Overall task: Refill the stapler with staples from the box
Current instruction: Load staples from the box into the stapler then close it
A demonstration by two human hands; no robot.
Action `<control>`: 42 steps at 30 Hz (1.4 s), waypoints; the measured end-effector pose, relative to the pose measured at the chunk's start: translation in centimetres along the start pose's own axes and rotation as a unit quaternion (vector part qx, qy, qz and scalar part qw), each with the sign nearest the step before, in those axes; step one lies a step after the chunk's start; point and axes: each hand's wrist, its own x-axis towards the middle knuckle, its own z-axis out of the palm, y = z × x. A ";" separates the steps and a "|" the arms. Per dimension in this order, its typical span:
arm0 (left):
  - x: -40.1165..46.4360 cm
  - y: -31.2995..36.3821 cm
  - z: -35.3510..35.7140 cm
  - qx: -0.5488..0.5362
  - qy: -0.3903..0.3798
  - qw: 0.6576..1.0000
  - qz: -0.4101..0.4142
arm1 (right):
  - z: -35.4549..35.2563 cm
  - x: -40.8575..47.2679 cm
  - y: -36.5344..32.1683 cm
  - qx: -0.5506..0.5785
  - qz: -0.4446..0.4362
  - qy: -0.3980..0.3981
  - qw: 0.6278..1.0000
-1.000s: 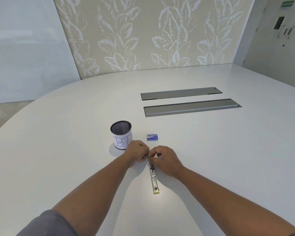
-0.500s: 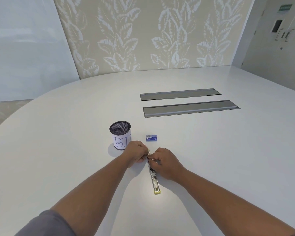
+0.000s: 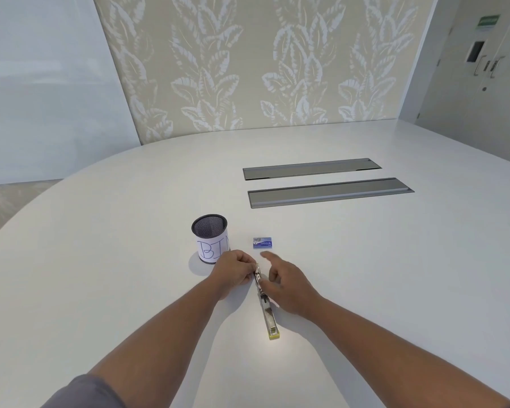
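White table (image 3: 100, 290), mesh cup (image 3: 209, 238) labelled "BI". Stapler (image 3: 265, 307) lies opened flat, left hand (image 3: 233, 272) pinching its far end. Right hand (image 3: 286, 284) has let go, fingers spread, reaching toward the staple box (image 3: 263, 242), print unreadable.

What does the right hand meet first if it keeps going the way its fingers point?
Probably the staple box: the right hand is open, fingers aimed at it with bare table between, though its height is unclear.

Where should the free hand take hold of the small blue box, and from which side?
Pinch the staple box across its two long edges from above. It lies flat on the table, with bare surface around it, just beyond the right hand.
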 end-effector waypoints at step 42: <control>-0.6 -1.0 0.0 0.069 0.025 0.997 0.035 | -4.0 -0.6 -7.4 -0.203 0.120 -0.037 0.971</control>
